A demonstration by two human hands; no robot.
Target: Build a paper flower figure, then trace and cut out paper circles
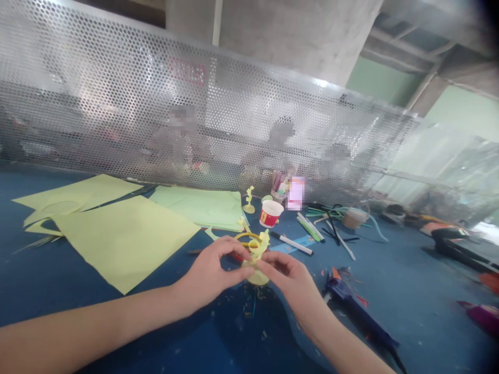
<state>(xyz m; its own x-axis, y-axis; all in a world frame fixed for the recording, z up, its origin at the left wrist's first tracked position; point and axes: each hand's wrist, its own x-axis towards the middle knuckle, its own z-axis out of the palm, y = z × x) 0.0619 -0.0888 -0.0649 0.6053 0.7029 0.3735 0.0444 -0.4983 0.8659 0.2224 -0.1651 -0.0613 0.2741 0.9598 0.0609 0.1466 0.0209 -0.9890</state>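
Left hand (pixel 213 266) and right hand (pixel 290 275) pinching yellow paper model (pixel 259 252).
Yellow sheet (pixel 125 240) at its nine o'clock, glue gun (pixel 356 307) at four.

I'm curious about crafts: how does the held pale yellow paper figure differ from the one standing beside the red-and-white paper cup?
The held figure is gripped by the left hand and right hand; the standing figure rests untouched on the blue table. The held figure, nearer in view, looks larger; the standing figure, farther, looks smaller. Both are pale yellow with rounded bases.
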